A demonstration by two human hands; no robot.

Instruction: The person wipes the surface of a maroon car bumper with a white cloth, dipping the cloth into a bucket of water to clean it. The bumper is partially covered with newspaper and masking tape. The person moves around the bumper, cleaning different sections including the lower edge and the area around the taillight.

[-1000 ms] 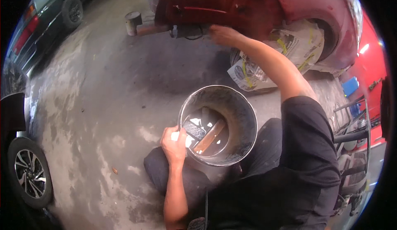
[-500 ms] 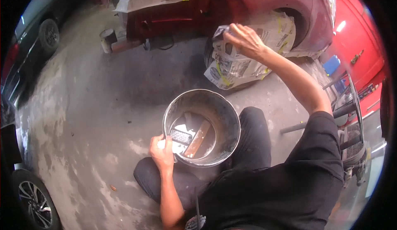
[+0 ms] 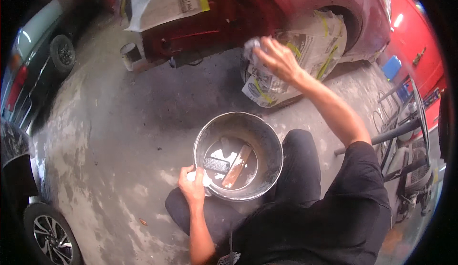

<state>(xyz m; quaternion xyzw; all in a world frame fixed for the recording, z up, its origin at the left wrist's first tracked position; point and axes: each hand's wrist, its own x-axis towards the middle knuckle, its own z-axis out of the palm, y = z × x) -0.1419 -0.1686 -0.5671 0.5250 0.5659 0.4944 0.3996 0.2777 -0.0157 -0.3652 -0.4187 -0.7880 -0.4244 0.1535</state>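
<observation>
The left hand (image 3: 193, 185) had its fingers clenched on the near-left rim of a metal bucket (image 3: 238, 155) resting against the person's knee on the concrete floor (image 3: 109, 136). The right hand (image 3: 279, 60) reached far right, fingers grasping crumpled paper (image 3: 255, 50) beside the masked wheel (image 3: 305, 50) of a red car (image 3: 229, 7).

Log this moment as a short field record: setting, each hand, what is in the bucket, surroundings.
setting: concrete floor beside a red car
left hand: grips the rim of a metal bucket, a pale bit at its fingers
right hand: raised at the newspaper masking on the red car's wheel
bucket contents: wooden stick, dark pad
surroundings: small can, dark car, cart
</observation>
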